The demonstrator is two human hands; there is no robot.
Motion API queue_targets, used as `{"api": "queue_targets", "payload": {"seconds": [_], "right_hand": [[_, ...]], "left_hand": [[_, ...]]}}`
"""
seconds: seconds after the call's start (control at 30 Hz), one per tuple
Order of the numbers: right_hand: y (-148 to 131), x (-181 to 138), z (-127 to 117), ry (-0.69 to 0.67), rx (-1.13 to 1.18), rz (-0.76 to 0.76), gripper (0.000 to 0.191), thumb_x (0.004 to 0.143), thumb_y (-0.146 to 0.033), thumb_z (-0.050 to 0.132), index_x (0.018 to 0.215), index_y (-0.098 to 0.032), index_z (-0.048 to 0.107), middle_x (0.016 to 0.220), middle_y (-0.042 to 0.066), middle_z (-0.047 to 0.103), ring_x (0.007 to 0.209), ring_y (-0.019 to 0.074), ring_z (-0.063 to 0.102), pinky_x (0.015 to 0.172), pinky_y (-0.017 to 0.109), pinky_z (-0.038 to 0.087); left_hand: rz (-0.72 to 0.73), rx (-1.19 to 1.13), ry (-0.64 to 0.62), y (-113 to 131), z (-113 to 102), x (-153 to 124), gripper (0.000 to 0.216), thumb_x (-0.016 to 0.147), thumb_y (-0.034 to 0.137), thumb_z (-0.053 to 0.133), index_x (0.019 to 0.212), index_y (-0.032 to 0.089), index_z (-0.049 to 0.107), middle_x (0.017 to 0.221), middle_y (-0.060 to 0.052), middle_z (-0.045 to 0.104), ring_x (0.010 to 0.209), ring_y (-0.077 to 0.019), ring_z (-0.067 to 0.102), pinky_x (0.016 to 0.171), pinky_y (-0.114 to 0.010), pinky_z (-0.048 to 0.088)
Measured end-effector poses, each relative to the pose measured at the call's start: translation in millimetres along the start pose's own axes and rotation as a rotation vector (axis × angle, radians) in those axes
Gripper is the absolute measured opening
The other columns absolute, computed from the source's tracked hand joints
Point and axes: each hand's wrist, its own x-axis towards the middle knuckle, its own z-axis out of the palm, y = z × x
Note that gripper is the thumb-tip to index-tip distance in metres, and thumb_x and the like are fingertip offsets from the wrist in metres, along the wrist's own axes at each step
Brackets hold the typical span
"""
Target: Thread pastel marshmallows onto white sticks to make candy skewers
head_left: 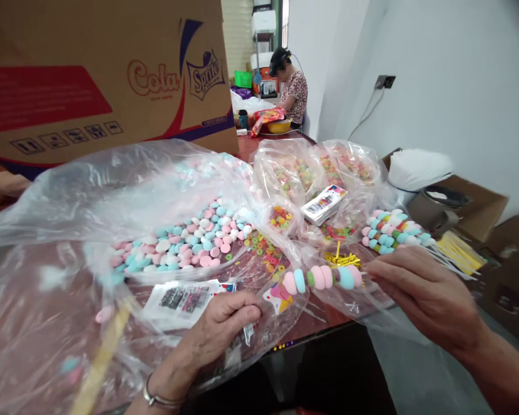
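My right hand (424,294) pinches the end of a marshmallow skewer (324,278) threaded with pink, blue and green pieces, its tip pointing left. My left hand (218,328) is closed on a small clear printed bag (277,302) at the table's front edge, and the skewer's tip sits at the bag's mouth. A big clear plastic bag (125,190) of loose pink, blue and white marshmallows (190,242) lies just behind my left hand.
Finished skewers (393,230) are piled at the right beside yellow twist ties (341,258) and yellow sticks (461,253). Bags of coloured ring sweets (311,167), label cards (324,203) and a cardboard box (104,75) stand behind. Another person (292,86) sits at the far end.
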Motion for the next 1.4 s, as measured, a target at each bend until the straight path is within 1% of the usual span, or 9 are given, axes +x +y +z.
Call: {"api": "queue_targets", "payload": {"seconds": [0.33,0.43,0.6,0.73,0.87,1.03,1.13,1.23,1.4], "right_hand": [[0.9,2.5,-1.3,-0.050,-0.052,-0.115,0.018,0.091,-0.009,0.054,0.105,-0.015,0.063,0.092,0.010,0.068,0.081,0.0214,0.055,0.074,0.038,0.038],[2.8,3.9,-5.3,-0.067,-0.045,-0.153,0.018,0.091,-0.010,0.054,0.104,-0.016,0.063,0.091,0.009,0.069,0.079,0.0210,0.054,0.073,0.038,0.037],[3.5,9.3,-7.2,-0.092,-0.026,-0.191,0.018,0.092,-0.012,0.052,0.105,-0.018,0.063,0.091,0.009,0.068,0.080,0.0209,0.053,0.074,0.038,0.037],[-0.2,17.5,-3.4,-0.166,0.018,-0.206,0.015,0.093,-0.012,0.051,0.102,-0.017,0.061,0.089,0.008,0.068,0.078,0.0198,0.053,0.073,0.037,0.035],[-5.1,25.0,2.2,-0.213,0.118,-0.186,0.014,0.094,-0.013,0.049,0.100,-0.017,0.061,0.084,0.006,0.066,0.076,0.0180,0.052,0.072,0.035,0.034],[-7.8,31.5,9.9,-0.241,0.137,-0.227,0.016,0.097,-0.017,0.046,0.097,-0.017,0.062,0.080,0.006,0.064,0.077,0.0177,0.052,0.073,0.034,0.033],[-5.7,37.5,10.0,-0.250,0.143,-0.199,0.020,0.098,-0.018,0.043,0.096,-0.017,0.063,0.080,0.005,0.064,0.079,0.0179,0.052,0.074,0.034,0.033],[-3.1,45.4,9.7,-0.362,0.195,-0.200,0.024,0.099,-0.021,0.040,0.096,-0.018,0.064,0.081,0.004,0.063,0.079,0.0174,0.050,0.075,0.033,0.032],[-2.4,58.3,14.6,-0.607,0.305,-0.286,0.029,0.100,-0.022,0.038,0.086,-0.018,0.063,0.077,0.003,0.061,0.075,0.0173,0.044,0.075,0.033,0.030]], "left_hand": [[-0.104,-0.159,-0.017,-2.7,1.0,2.4,0.030,0.091,0.037,0.056,0.072,0.016,0.066,0.065,0.001,0.063,0.064,-0.0133,0.057,0.064,-0.023,0.041],[-0.150,-0.196,-0.063,-3.8,-0.5,2.6,0.033,0.092,0.039,0.056,0.071,0.015,0.064,0.063,0.000,0.062,0.063,-0.0136,0.055,0.064,-0.024,0.041],[-0.193,-0.104,-0.128,-0.9,-3.1,3.5,0.035,0.091,0.041,0.057,0.069,0.015,0.063,0.063,0.001,0.059,0.063,-0.0121,0.050,0.061,-0.022,0.038],[-0.212,-0.015,-0.162,7.0,-2.5,7.2,0.035,0.089,0.040,0.057,0.065,0.015,0.060,0.064,0.002,0.055,0.063,-0.0115,0.047,0.059,-0.021,0.036],[-0.231,0.045,-0.207,19.7,-1.6,11.3,0.034,0.089,0.042,0.055,0.069,0.015,0.061,0.065,0.003,0.052,0.063,-0.0117,0.045,0.058,-0.021,0.035],[-0.288,0.126,-0.321,40.8,1.5,12.5,0.033,0.088,0.048,0.054,0.080,0.018,0.066,0.073,0.002,0.057,0.071,-0.0143,0.050,0.064,-0.023,0.038],[-0.289,0.132,-0.377,47.8,5.9,10.2,0.035,0.090,0.050,0.051,0.087,0.018,0.065,0.077,0.002,0.058,0.073,-0.0151,0.052,0.064,-0.024,0.038],[-0.297,0.140,-0.388,49.3,12.3,8.2,0.031,0.090,0.048,0.054,0.086,0.018,0.061,0.075,0.003,0.054,0.069,-0.0135,0.048,0.060,-0.023,0.035],[-0.288,0.149,-0.501,48.3,24.6,7.8,0.032,0.088,0.049,0.058,0.086,0.018,0.058,0.073,0.004,0.049,0.067,-0.0120,0.042,0.057,-0.022,0.031]]}}
